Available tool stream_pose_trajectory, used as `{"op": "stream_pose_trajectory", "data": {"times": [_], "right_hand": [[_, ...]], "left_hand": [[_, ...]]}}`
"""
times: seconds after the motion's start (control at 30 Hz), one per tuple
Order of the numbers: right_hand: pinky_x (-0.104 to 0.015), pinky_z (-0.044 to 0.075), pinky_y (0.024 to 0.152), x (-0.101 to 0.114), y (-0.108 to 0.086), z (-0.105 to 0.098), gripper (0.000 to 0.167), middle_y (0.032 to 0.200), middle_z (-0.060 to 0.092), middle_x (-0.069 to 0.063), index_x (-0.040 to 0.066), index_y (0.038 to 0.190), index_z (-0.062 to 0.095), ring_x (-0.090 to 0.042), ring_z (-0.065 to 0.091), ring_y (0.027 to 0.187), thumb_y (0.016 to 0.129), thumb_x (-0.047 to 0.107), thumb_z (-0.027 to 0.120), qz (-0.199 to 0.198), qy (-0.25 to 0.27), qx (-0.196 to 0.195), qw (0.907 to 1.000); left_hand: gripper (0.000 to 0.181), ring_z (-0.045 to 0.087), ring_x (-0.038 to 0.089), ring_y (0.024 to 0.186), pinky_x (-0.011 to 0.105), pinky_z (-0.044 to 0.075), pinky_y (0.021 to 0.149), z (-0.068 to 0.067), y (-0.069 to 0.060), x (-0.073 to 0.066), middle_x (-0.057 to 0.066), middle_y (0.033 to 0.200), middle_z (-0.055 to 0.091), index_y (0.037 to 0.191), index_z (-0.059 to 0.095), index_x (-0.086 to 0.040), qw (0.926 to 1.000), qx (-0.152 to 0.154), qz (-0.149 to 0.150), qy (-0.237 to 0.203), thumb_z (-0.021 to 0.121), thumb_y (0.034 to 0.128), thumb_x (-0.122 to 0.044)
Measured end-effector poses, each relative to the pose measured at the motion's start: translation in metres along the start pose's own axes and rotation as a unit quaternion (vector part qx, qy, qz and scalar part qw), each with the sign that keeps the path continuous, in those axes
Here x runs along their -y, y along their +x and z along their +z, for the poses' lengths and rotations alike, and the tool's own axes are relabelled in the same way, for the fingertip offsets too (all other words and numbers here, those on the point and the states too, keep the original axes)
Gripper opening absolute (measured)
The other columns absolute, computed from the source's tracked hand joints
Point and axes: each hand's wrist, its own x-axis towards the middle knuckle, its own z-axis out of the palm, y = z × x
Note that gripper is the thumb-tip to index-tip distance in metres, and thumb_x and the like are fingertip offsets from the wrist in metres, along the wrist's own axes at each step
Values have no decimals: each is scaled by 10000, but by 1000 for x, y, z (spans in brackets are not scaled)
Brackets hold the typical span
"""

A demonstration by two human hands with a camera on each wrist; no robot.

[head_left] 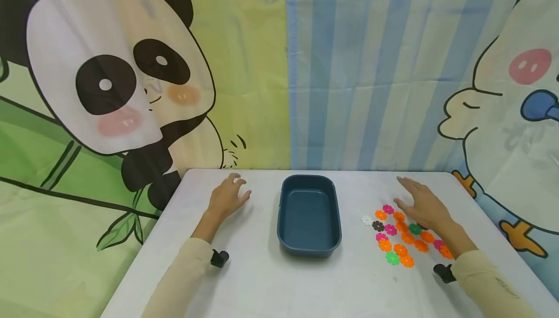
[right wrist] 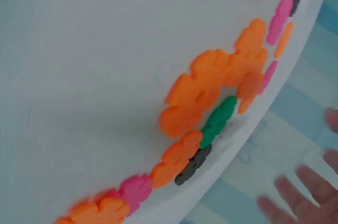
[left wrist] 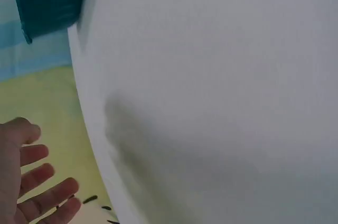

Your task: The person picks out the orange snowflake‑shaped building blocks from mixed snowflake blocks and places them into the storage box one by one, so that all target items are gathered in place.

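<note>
Lying outside blue tub (head_left: 309,215): discs (head_left: 401,226) near right hand (head_left: 428,207).

The person wears long, pale beige sleeves: the left sleeve (head_left: 176,281) looks plain, while the right sleeve (head_left: 489,281) bears a small grey marking (head_left: 506,287), possibly lettering, too faint to read. A compact black wrist camera with a rounded end juts from beneath each cuff, left (head_left: 220,259) and right (head_left: 444,273).
</note>
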Motion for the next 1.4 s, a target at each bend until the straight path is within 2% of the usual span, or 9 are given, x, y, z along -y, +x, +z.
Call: {"op": "stream_pose_trajectory", "data": {"times": [0.1, 0.23, 0.3, 0.47, 0.7, 0.93, 1.1, 1.2, 1.4], "right_hand": [[-613, 491, 921, -5, -2, 4, 580, 1322, 517, -292, -7, 1396, 490, -473, 508, 1156, 904, 220, 700, 81, 771, 377, 9963], [-467, 595, 794, -15, -3, 15, 496, 1204, 614, -242, -16, 1308, 584, -403, 618, 1021, 869, 151, 745, 143, 1256, 689, 9896], [-437, 604, 774, -17, -4, 19, 483, 1179, 628, -231, -19, 1280, 606, -392, 630, 1001, 853, 142, 763, 169, 1341, 732, 9881], [-434, 604, 775, -19, -8, 24, 454, 1178, 635, -230, -14, 1256, 629, -402, 635, 996, 847, 130, 766, 229, 1398, 736, 9872], [-426, 607, 759, -18, -11, 24, 418, 1139, 659, -230, -25, 1210, 658, -398, 649, 970, 846, 147, 769, 165, 1317, 634, 9891], [-414, 605, 770, -18, -10, 27, 390, 1082, 692, -186, -14, 1152, 698, -382, 649, 972, 828, 181, 791, 335, 1210, 740, 9893], [-408, 605, 779, -15, -10, 27, 359, 1054, 701, -164, 5, 1135, 714, -370, 641, 977, 835, 191, 784, 497, 1213, 861, 9876], [-414, 604, 781, -13, -10, 25, 350, 1043, 702, -159, 1, 1126, 715, -357, 642, 961, 834, 180, 784, 506, 1228, 834, 9876], [-432, 601, 786, -9, -11, 25, 342, 1042, 689, -136, -10, 1136, 696, -316, 634, 929, 831, 122, 776, 363, 1274, 745, 9884]], "left_hand": [[200, 624, 230, 734, 363, 540, 590, 1, -2, -20, 78, 996, 656, 1005, 720, -88, 9982, -66, 34, -596, 683, 896, -251], [96, 605, 142, 666, 303, 524, 589, 5, -4, -48, 28, 821, 661, 935, 726, -67, 9861, -116, -80, -1657, 703, 870, -134], [99, 599, 90, 611, 261, 520, 562, 7, -5, -60, 12, 808, 667, 939, 728, -61, 9750, -89, -251, -2205, 712, 867, -127], [126, 613, 63, 520, 237, 532, 474, 9, -12, -83, 0, 813, 676, 944, 728, -74, 9380, 56, -824, -3366, 724, 882, -184], [255, 681, 144, 595, 308, 601, 562, 13, -24, -98, 38, 886, 704, 1026, 735, -42, 8871, 360, -1164, -4452, 752, 869, -243], [289, 704, 204, 635, 347, 615, 616, 15, -31, -100, 84, 887, 722, 1062, 714, 26, 8549, 522, -1384, -4973, 783, 827, -128], [289, 699, 196, 641, 379, 620, 623, 13, -32, -101, 98, 885, 719, 1080, 709, 38, 8444, 564, -1442, -5129, 769, 833, -100], [302, 696, 190, 631, 381, 619, 625, 12, -32, -102, 105, 887, 719, 1095, 699, 55, 8466, 567, -1397, -5104, 760, 840, -96], [306, 696, 191, 625, 388, 618, 627, 14, -34, -102, 115, 890, 719, 1101, 693, 66, 8426, 580, -1453, -5153, 756, 843, -85]]}}
